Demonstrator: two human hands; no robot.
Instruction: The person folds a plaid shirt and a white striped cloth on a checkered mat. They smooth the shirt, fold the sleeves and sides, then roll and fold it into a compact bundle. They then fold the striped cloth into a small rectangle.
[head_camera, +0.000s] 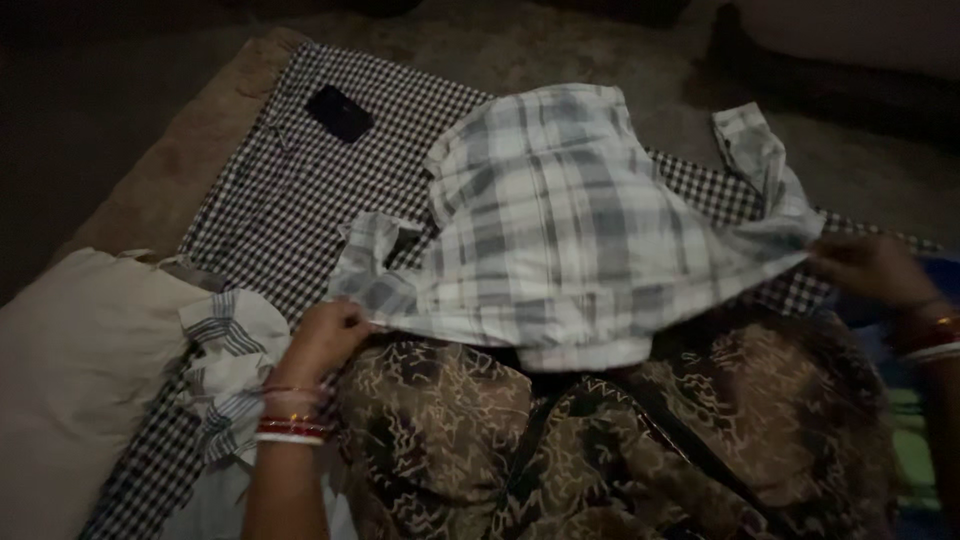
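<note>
A grey and white plaid shirt (560, 220) lies spread over a black and white checked cloth (290, 190), its lower hem draped onto my lap. My left hand (325, 335) pinches the shirt's lower left edge near a loose sleeve. My right hand (870, 268) grips the shirt's right edge, below the other sleeve, which sticks up at the far right. Both wrists wear red and white bangles. The scene is dim.
A small black phone (339, 112) rests on the checked cloth at the far left. A striped cloth (228, 370) and a pale cushion (70, 380) lie to my left. My patterned brown garment (600, 450) fills the foreground. A tan mat edge (190, 160) borders the cloth.
</note>
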